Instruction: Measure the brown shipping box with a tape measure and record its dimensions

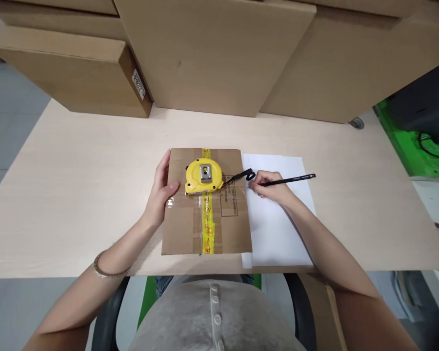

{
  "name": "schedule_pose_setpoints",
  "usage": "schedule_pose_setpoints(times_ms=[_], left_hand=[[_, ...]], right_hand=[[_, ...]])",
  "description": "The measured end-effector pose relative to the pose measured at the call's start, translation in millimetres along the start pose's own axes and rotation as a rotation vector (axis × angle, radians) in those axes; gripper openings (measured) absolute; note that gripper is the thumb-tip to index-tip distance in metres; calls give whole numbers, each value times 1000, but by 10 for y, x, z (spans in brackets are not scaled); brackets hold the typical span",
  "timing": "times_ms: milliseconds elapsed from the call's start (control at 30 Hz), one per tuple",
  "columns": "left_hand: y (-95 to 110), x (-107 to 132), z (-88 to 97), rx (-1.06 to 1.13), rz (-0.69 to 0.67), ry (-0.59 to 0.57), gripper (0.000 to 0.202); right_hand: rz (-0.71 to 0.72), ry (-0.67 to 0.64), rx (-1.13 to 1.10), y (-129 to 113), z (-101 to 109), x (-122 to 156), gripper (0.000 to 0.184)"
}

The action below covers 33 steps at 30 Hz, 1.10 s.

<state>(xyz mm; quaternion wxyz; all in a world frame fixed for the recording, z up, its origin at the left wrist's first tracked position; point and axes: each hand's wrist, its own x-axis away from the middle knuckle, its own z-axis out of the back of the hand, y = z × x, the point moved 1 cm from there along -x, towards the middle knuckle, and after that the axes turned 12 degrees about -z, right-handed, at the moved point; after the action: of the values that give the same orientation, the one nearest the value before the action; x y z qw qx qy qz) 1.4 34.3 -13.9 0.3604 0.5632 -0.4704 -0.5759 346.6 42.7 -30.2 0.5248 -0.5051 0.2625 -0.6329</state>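
Left hand [160, 194] clasps square brown cardboard box [183, 224]; right hand [272, 186] pinches slim black pencil [296, 179] over white paper [278, 224]. Best: keep box still.

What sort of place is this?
Probably a packing workspace or office: large brown cardboard boxes stand on a pale wood-look desk; a rounded yellow tape measure lies on a taped brown carton.

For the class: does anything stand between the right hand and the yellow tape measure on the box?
Yes: the black strap attached to the tape measure reaches across the box, its loop close beside the right hand. Being thin, it would probably hinder little; nothing else visible blocks the way.
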Motion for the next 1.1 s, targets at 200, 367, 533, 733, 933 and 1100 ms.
schedule_pose_setpoints(times_ms=[200,367,533,733,933,1100], left_hand=[[-5,-6,-12,-15,5,-25,83],[-14,-2,-3,-24,2,-42,82],[-20,2,4,-17,-12,-46,80],[-25,10,13,-6,-8,-57,79],[-9,9,12,-44,-14,-50,79],[-24,8,17,-50,-27,-52,78]], right_hand=[[-2,24,11,-1,5,-6,33],[13,59,19,2,4,-12,34],[14,47,35,-6,-1,-6,33],[18,40,40,-25,8,3,33],[21,72,36,-1,8,-18,30],[33,61,28,-4,12,-8,32]])
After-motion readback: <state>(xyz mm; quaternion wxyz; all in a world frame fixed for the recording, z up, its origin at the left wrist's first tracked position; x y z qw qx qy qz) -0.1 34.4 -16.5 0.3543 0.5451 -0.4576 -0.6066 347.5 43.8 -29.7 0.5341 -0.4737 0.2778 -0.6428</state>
